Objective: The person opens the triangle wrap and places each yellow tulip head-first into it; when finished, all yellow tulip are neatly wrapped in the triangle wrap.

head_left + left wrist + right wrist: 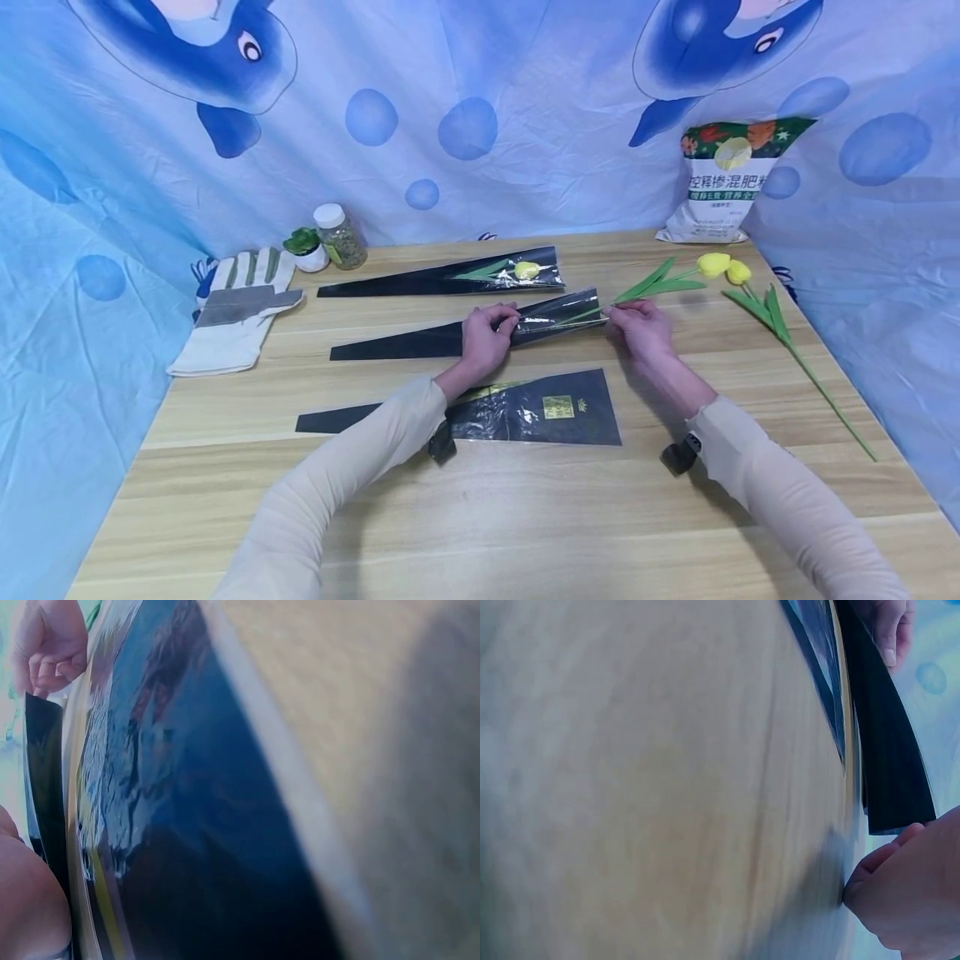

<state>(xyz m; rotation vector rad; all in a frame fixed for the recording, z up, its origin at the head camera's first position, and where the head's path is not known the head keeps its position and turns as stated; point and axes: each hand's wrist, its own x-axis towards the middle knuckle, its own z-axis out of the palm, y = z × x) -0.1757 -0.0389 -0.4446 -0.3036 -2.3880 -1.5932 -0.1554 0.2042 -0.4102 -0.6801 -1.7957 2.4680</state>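
A black and clear flower sleeve [420, 342] lies in the middle of the table, and my left hand [486, 340] grips it partway along. At its wide right mouth, my right hand [641, 330] pinches the stem of a yellow artificial tulip [651, 284]. The lower stem lies in the sleeve's mouth; leaves and bloom stay outside. In the right wrist view, the right hand [911, 881] is close against the dark sleeve [889, 742]; its fingertips are partly hidden. The left wrist view shows mostly a nearer sleeve [202, 795].
Behind lies a sleeve [375, 286] with a tulip [527, 270] inside; in front, another flat sleeve [585, 429]. At right is a loose tulip [795, 350]. Work gloves [232, 312], a small potted plant [309, 252], a jar [341, 237] and a fertilizer bag [720, 183] stand farther back.
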